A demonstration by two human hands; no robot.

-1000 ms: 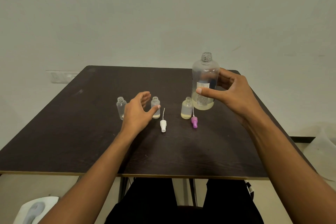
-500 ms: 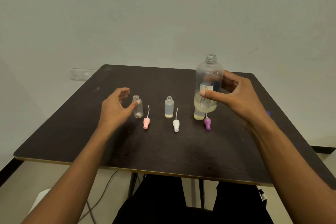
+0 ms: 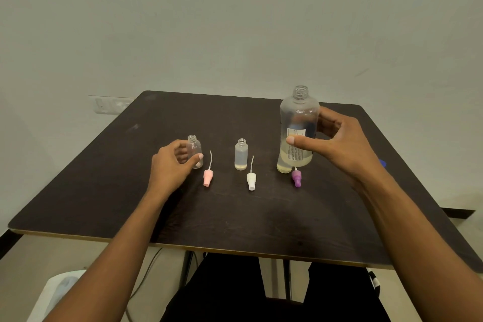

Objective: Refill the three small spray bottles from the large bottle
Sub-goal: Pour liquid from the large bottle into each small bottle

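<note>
The uncapped large clear bottle (image 3: pixel 299 123), with yellowish liquid low inside, is upright in my right hand (image 3: pixel 339 144), thumb across its label and fingers behind. It hides most of the right small bottle (image 3: pixel 284 167). My left hand (image 3: pixel 170 165) curls round the left small bottle (image 3: pixel 194 148), which stands on the dark table (image 3: pixel 235 217), with my thumb on its front. The middle small bottle (image 3: pixel 241 154) stands free. All three small bottles are open. A pink spray head (image 3: pixel 208 177), a white one (image 3: pixel 251 181) and a purple one (image 3: pixel 297 178) lie in front of them.
A wall socket (image 3: pixel 109 104) sits behind the table's far left corner. A small blue object (image 3: pixel 383 163) shows past my right wrist. Cables hang under the table, and a white object (image 3: pixel 60 293) lies on the floor at lower left.
My left hand went from the middle small bottle to the left one and curled round it. My right hand took hold of the large bottle, which now covers the right small bottle.
</note>
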